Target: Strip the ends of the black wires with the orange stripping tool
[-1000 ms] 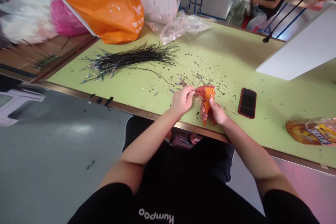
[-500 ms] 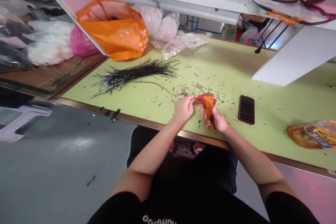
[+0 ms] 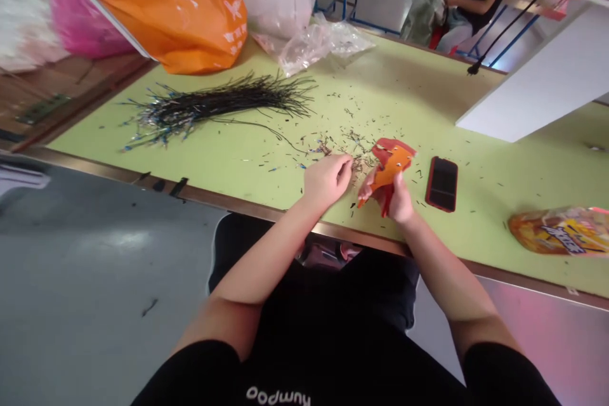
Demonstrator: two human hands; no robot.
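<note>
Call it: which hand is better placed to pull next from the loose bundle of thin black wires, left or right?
Left, likely. The left hand sits closer to the loose bundle of thin black wires, while the right hand is farther off and gripping a folded orange-red sheet.

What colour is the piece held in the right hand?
The piece in the right hand is orange and red; the head view shows it best.

On tabletop [image 3: 480, 104]: wire bundle [image 3: 214, 104] at L, loose wire scraps [image 3: 342, 139] mid, L hand [image 3: 327, 181] just before them, plastic piece [image 3: 387, 168] in R hand [image 3: 401, 203], phone [image 3: 442, 184] just R of that, snack bag [image 3: 559, 230] far R. Clear plastic bag [image 3: 314, 44] & carrier bag [image 3: 162, 13] behind bundle; another person [image 3: 471, 6] beyond tabletop.
</note>
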